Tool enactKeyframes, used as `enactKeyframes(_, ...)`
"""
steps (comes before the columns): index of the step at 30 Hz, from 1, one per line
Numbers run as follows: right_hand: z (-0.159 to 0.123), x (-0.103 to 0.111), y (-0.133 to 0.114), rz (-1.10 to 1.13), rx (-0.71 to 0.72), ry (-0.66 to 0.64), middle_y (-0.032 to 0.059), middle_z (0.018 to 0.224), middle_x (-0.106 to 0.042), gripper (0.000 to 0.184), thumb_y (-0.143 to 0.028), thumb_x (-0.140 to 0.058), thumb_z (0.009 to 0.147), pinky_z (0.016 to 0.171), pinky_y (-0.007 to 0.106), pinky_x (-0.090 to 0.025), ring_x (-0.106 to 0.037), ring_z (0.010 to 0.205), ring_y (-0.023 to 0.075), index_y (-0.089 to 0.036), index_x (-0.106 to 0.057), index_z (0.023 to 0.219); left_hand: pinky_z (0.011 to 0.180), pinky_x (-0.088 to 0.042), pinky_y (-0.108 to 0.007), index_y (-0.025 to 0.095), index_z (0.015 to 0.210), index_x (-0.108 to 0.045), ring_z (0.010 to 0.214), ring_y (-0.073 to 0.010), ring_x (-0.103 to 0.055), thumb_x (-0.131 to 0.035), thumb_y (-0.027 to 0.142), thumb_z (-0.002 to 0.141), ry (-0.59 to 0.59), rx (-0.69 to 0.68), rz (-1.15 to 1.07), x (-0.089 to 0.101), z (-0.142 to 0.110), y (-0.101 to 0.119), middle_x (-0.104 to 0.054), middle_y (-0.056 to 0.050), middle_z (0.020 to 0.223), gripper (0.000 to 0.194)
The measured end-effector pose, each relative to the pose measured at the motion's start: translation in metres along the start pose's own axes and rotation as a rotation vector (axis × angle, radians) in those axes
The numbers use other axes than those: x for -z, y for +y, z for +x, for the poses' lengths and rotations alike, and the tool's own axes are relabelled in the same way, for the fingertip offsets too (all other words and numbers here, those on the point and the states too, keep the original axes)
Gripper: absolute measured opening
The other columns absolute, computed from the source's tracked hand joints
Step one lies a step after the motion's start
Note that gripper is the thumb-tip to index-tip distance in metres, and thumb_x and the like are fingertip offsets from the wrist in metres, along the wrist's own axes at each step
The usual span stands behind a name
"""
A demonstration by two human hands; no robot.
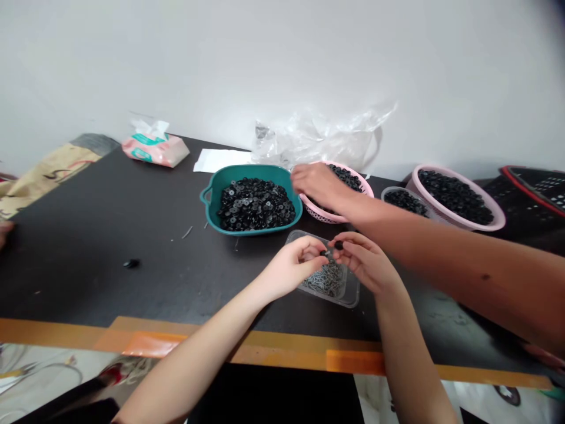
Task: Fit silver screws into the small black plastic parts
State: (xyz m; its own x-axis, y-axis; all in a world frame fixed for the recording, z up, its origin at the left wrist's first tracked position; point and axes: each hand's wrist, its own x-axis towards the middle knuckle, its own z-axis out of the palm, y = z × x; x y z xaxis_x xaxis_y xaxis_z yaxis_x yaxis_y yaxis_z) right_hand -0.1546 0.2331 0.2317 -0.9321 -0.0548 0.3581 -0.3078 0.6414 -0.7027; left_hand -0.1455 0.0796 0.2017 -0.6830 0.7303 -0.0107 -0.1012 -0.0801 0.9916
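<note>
My left hand [296, 266] pinches a small dark part [324, 253] with thumb and fingertips; its exact shape is partly hidden. Close beside it, my right hand [364, 262] has its fingers closed on a small round black piece [338, 245]. Both hands are over a clear plastic container [352, 294] that holds many small metal pins [326, 280]. Behind them stands a teal basin [247, 231] full of black discs with centre holes [258, 203]. To its right is a pink basket [324, 213] with more black parts.
Another person's forearm [419, 241] crosses from the right, its hand [320, 182] at the pink basket. Further right are a small tub [404, 203] and a pink bowl [497, 215] of black parts. A wipes pack [154, 150] and a loose black piece [131, 264] lie left.
</note>
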Motion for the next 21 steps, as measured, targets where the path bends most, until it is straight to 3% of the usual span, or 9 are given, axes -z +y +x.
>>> enactKeyframes(2, -0.049, 0.010, 0.005, 0.260, -0.152, 0.040, 0.0034, 0.080, -0.074, 0.025, -0.027, -0.054, 0.098, 0.062, 0.018, -0.058, -0.068, 0.065, 0.0085, -0.011, -0.071, 0.088, 0.071, -0.044, -0.027, 0.012, 0.100, -0.060, 0.075, -0.0140, -0.060, -0.066, 0.029, 0.083, 0.004, -0.022, 0.003, 0.001, -0.001, 0.002, -0.062, -0.003, 0.082, 0.024)
enactKeyframes(4, -0.081, 0.014, 0.009, 0.683, -0.395, 0.038, 0.0059, 0.090, -0.076, 0.014, -0.022, -0.064, 0.091, 0.072, 0.018, -0.059, -0.071, 0.072, 0.0084, -0.015, -0.074, 0.099, 0.073, -0.045, -0.027, 0.012, 0.100, -0.060, 0.078, -0.0150, -0.061, -0.066, 0.028, 0.084, 0.012, -0.032, 0.021, 0.003, -0.002, 0.003, -0.064, -0.005, 0.085, 0.023)
enactKeyframes(7, -0.093, 0.012, 0.013, 1.093, -0.632, 0.000, 0.0031, 0.078, -0.074, 0.023, -0.024, -0.080, 0.078, 0.067, 0.016, -0.058, -0.068, 0.066, 0.0076, -0.018, -0.076, 0.100, 0.074, -0.045, -0.027, 0.012, 0.102, -0.061, 0.079, -0.0151, -0.061, -0.066, 0.028, 0.086, 0.011, -0.045, 0.049, 0.004, -0.003, 0.006, -0.065, -0.005, 0.085, 0.022)
enactKeyframes(11, -0.084, 0.006, 0.014, 1.150, -0.635, 0.059, -0.0007, 0.063, -0.068, 0.024, -0.033, -0.083, 0.076, 0.052, 0.017, -0.054, -0.063, 0.054, 0.0088, -0.019, -0.074, 0.093, 0.070, -0.043, -0.026, 0.014, 0.100, -0.061, 0.075, -0.0130, -0.056, -0.067, 0.029, 0.086, 0.028, -0.030, 0.077, 0.004, -0.003, 0.005, -0.061, -0.002, 0.082, 0.022)
enactKeyframes(16, -0.084, 0.005, 0.010, 1.160, -0.665, 0.139, 0.0003, 0.066, -0.071, 0.024, -0.029, -0.087, 0.068, 0.058, 0.016, -0.057, -0.066, 0.058, 0.0084, -0.019, -0.076, 0.088, 0.074, -0.044, -0.027, 0.013, 0.102, -0.060, 0.076, -0.0132, -0.056, -0.067, 0.030, 0.086, 0.016, -0.003, 0.046, 0.003, -0.001, 0.003, -0.061, -0.003, 0.084, 0.024)
enactKeyframes(21, -0.085, 0.007, 0.011, 1.165, -0.658, 0.096, 0.0003, 0.066, -0.070, 0.027, -0.027, -0.086, 0.069, 0.054, 0.019, -0.056, -0.065, 0.057, 0.0096, -0.020, -0.077, 0.094, 0.072, -0.043, -0.026, 0.013, 0.101, -0.059, 0.075, -0.0122, -0.056, -0.066, 0.028, 0.087, 0.022, -0.002, 0.003, 0.002, -0.001, 0.002, -0.062, -0.002, 0.082, 0.022)
